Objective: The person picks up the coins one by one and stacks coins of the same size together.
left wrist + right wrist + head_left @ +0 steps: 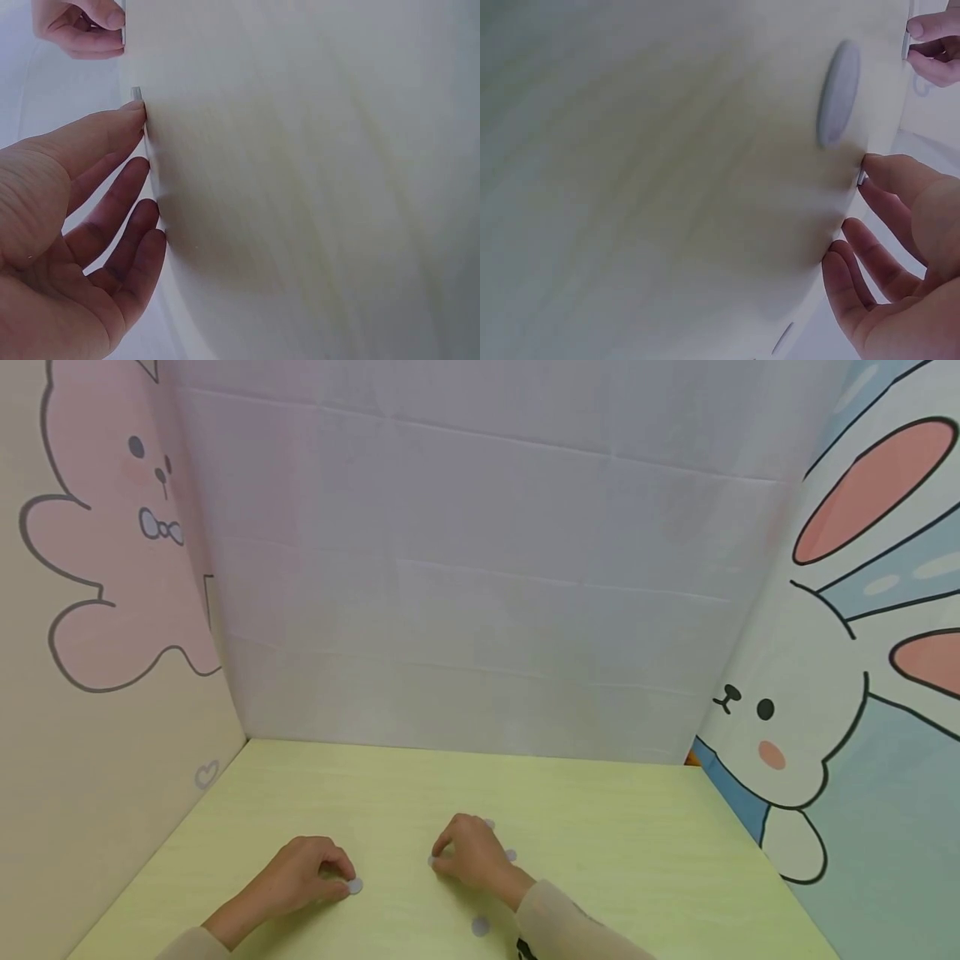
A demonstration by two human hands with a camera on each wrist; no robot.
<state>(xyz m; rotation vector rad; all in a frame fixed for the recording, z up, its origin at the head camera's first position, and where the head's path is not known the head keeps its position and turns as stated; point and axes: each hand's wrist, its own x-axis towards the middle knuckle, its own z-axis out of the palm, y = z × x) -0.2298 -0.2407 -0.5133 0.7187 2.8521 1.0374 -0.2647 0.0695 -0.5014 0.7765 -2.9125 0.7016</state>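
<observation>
On the pale yellow table, my left hand pinches the edge of a small, flat grey disc between thumb and index finger. Its other fingertips rest at the table surface, as the left wrist view shows. To the right, my right hand pinches another grey disc between thumb and index finger, most of it covered by the fingertips. A loose grey disc lies nearer to me than the right hand. Two more discs, one beside the right hand and one behind it, are partly hidden.
A pale, creased sheet rises along the table's back edge. Side panels flank the table, with a pink cartoon animal at left and a white cartoon rabbit at right. Beige sleeves cover the forearms.
</observation>
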